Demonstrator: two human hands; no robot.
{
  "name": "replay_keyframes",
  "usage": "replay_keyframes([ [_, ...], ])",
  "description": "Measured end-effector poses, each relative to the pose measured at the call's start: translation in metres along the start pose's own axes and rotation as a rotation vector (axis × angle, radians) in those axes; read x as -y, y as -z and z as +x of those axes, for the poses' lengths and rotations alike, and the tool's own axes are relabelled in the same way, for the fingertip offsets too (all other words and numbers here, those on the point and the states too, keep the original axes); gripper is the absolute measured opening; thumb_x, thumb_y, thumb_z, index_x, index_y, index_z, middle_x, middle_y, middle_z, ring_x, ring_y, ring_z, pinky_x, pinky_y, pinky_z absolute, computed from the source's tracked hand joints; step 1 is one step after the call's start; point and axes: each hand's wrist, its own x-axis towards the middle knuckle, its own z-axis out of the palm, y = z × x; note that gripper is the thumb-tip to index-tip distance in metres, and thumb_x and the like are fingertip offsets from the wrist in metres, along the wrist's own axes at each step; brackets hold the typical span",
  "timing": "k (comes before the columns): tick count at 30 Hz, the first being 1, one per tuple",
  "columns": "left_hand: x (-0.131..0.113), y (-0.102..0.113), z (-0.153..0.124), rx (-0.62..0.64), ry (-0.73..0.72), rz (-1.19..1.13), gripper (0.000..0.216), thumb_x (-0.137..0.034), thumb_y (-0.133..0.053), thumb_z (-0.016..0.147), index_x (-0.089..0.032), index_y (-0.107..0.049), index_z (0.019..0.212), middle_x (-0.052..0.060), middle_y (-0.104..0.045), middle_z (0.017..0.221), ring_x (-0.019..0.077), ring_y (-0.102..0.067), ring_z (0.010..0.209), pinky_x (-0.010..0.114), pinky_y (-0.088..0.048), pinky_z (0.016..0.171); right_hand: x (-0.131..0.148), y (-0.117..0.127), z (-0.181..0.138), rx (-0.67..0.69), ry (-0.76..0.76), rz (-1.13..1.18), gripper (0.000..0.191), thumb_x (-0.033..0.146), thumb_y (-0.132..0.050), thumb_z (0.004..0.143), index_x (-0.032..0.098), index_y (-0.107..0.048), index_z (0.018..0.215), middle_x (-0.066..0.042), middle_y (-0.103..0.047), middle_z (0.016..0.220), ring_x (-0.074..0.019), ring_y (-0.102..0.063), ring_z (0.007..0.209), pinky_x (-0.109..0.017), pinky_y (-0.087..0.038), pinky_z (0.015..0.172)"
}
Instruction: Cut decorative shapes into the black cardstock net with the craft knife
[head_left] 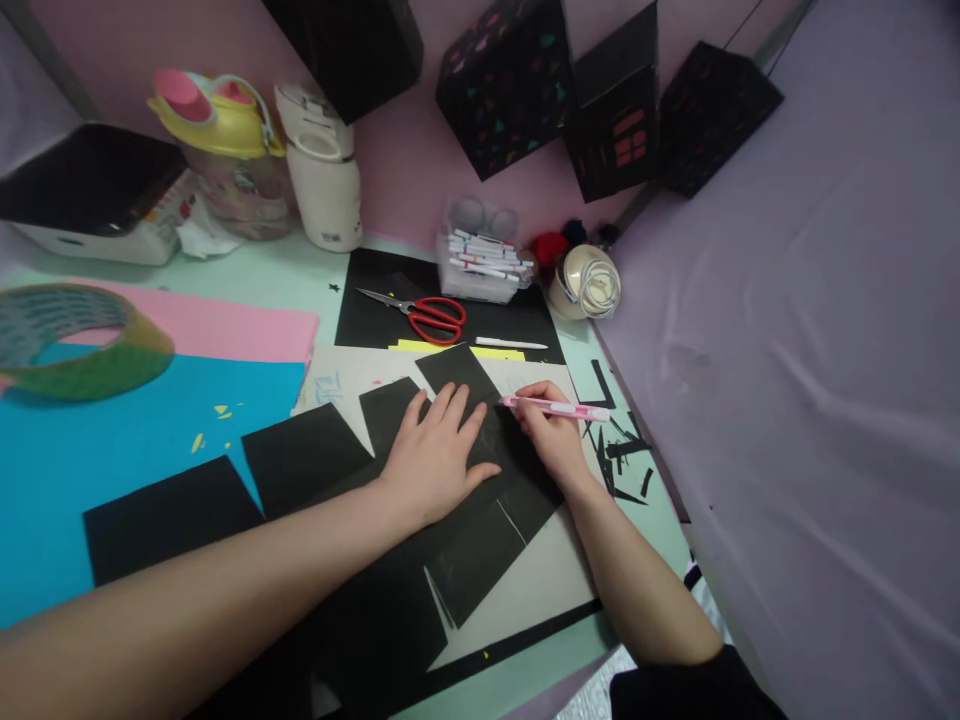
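My right grip (551, 435) pinches a slim pink pen-shaped tool (559, 408) beside my flat, open left grip (439, 455) pinning the black paper sheet (300, 455); should it shift, my stroke may stray.

home craft desk (scissors (421, 314), markers (484, 260), paper houses (611, 105)).

Hands: two, a left hand (439, 455) and a right hand (551, 440), centre of frame
Pink pen (556, 407): one, centre
Scissors (426, 315): one pair, upper centre
Black paper houses (506, 85): four, along the top
Tape roll (75, 345): one, left edge
Coloured sheets: two, a pink sheet (225, 325) and a blue sheet (112, 440), left
Marker box (480, 268): one, upper centre
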Motion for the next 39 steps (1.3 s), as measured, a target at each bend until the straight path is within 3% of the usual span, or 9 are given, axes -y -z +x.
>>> replay_keyframes([
  [4, 0.002, 0.003, 0.005, 0.07, -0.014, -0.014, 0.072, -0.063, -0.047, 0.091, -0.015, -0.042, 0.146, 0.018, -0.029, 0.155, 0.0324, -0.021, 0.145, 0.054, -0.016, 0.116, -0.001, 0.0, -0.005, -0.018, -0.066, 0.171, 0.011, 0.029, -0.065, 0.077, 0.021, -0.059, 0.081, 0.005, -0.057, 0.062, -0.0093, -0.046, 0.051, -0.022, -0.034, 0.049],
  [8, 0.017, 0.013, 0.022, 0.22, -0.114, -0.063, 0.069, -0.057, -0.051, 0.092, -0.019, -0.037, 0.148, 0.012, -0.021, 0.159, 0.0292, -0.015, 0.148, 0.053, -0.012, 0.118, -0.001, -0.006, -0.036, -0.109, -0.101, 0.29, 0.012, 0.03, -0.065, 0.08, 0.021, -0.057, 0.084, 0.005, -0.055, 0.064, -0.0089, -0.046, 0.053, -0.022, -0.033, 0.05],
  [12, 0.031, 0.021, 0.031, 0.354, -0.288, -0.165, 0.065, -0.056, -0.055, 0.09, -0.024, -0.041, 0.145, 0.008, -0.022, 0.159, 0.0282, -0.016, 0.148, 0.054, -0.009, 0.118, 0.001, -0.002, -0.066, 0.029, -0.153, 0.332, 0.011, 0.03, -0.064, 0.082, 0.021, -0.058, 0.086, 0.004, -0.053, 0.064, -0.0093, -0.044, 0.053, -0.023, -0.033, 0.05],
  [18, 0.042, 0.011, 0.02, 0.238, -0.432, -0.258, 0.064, -0.063, -0.055, 0.087, -0.024, -0.05, 0.137, 0.006, -0.031, 0.156, 0.0243, -0.019, 0.147, 0.045, 0.001, 0.119, 0.018, 0.022, -0.041, 0.041, 0.004, -0.024, 0.009, 0.029, -0.065, 0.08, 0.021, -0.062, 0.083, 0.002, -0.058, 0.071, -0.0131, -0.051, 0.063, -0.026, -0.039, 0.058],
  [22, 0.047, 0.004, 0.016, 0.184, -0.482, -0.297, 0.075, -0.064, -0.057, 0.086, -0.021, -0.04, 0.145, 0.006, -0.037, 0.153, 0.0216, -0.022, 0.146, 0.039, 0.0, 0.12, 0.015, 0.019, -0.027, 0.128, 0.131, -0.203, 0.007, 0.024, -0.06, 0.08, 0.021, -0.058, 0.074, 0.001, -0.059, 0.072, -0.0143, -0.054, 0.065, -0.027, -0.041, 0.06],
  [29, 0.046, 0.007, 0.015, 0.146, -0.469, -0.268, 0.073, -0.063, -0.06, 0.084, -0.02, -0.047, 0.142, 0.009, -0.038, 0.152, 0.0226, -0.025, 0.146, 0.038, -0.006, 0.121, -0.01, 0.013, -0.032, 0.146, 0.23, -0.243, 0.009, 0.022, -0.06, 0.08, 0.022, -0.056, 0.072, 0.002, -0.059, 0.066, -0.0149, -0.053, 0.061, -0.027, -0.04, 0.056],
  [39, 0.046, 0.008, 0.013, 0.123, -0.474, -0.259, 0.07, -0.061, -0.061, 0.084, -0.021, -0.049, 0.14, 0.009, -0.04, 0.151, 0.0231, -0.027, 0.145, 0.039, -0.009, 0.121, -0.011, 0.013, -0.031, 0.178, 0.26, -0.291, 0.009, 0.021, -0.06, 0.08, 0.021, -0.057, 0.072, 0.002, -0.059, 0.064, -0.0142, -0.053, 0.057, -0.027, -0.039, 0.055],
])
